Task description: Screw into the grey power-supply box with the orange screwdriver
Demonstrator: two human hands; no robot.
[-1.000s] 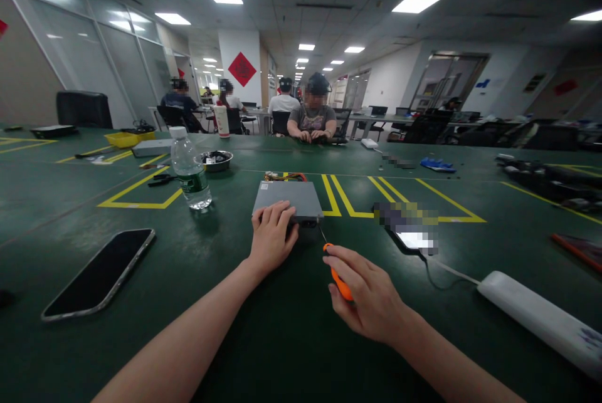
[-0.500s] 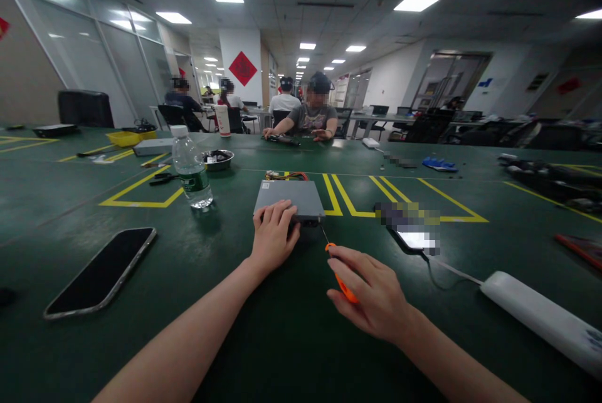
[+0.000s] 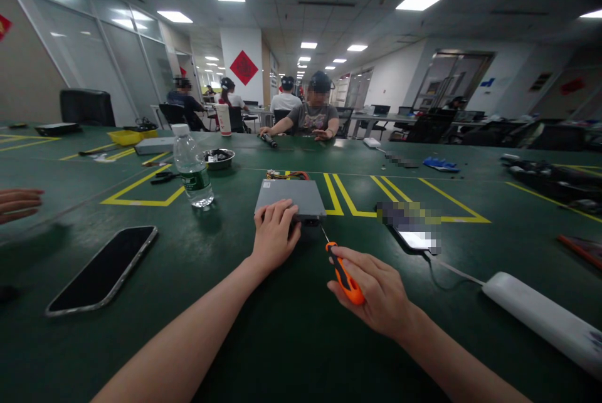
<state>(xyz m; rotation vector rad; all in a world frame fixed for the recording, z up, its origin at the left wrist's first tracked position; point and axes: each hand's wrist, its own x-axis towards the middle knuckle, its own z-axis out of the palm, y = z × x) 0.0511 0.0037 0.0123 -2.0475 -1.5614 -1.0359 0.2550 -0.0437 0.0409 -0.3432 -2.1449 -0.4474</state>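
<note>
A grey metal computer power supply lies on the green table in front of me, its bundle of coloured wires at the far side. My left hand grips its near left part, fingers over the top and thumb by the front edge. In my right hand is an orange and black screwdriver, held between thumb and fingers. Its thin shaft points up at the power supply's near right corner; whether the tip sits in a screw is too small to tell.
Left of the power supply stand a water bottle and a metal bowl. A phone lies nearer left, another phone and a white power strip right. Another person's hand reaches in at far left; a co-worker sits opposite.
The screwdriver's handle has turned in my right hand and shows more between the fingers. Another person's hand has come in at the left edge. The co-worker opposite has moved a dark object.
</note>
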